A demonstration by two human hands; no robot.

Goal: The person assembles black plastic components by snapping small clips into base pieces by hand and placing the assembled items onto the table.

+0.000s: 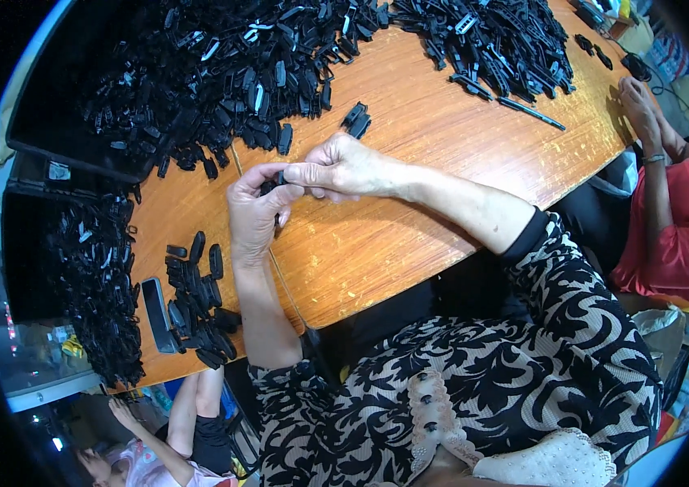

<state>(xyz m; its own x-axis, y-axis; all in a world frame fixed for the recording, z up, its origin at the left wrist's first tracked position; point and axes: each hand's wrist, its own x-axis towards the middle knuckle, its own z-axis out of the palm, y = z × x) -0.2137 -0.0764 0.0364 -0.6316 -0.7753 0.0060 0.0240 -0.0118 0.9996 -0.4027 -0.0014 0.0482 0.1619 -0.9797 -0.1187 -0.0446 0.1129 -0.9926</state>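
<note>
The cream top (474, 365) has black scrolls, a black right cuff (526, 234) and scalloped lace trim (432, 410).

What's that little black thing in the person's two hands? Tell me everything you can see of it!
The small, black, plastic-looking piece is gripped between the thumb and fingers of the bare left hand, while the bare right hand pinches at it from the right. They cover most of it, so only dark bits show; its full shape and parts can't be made out. It's over the orange-brown, wood-look table.
</note>
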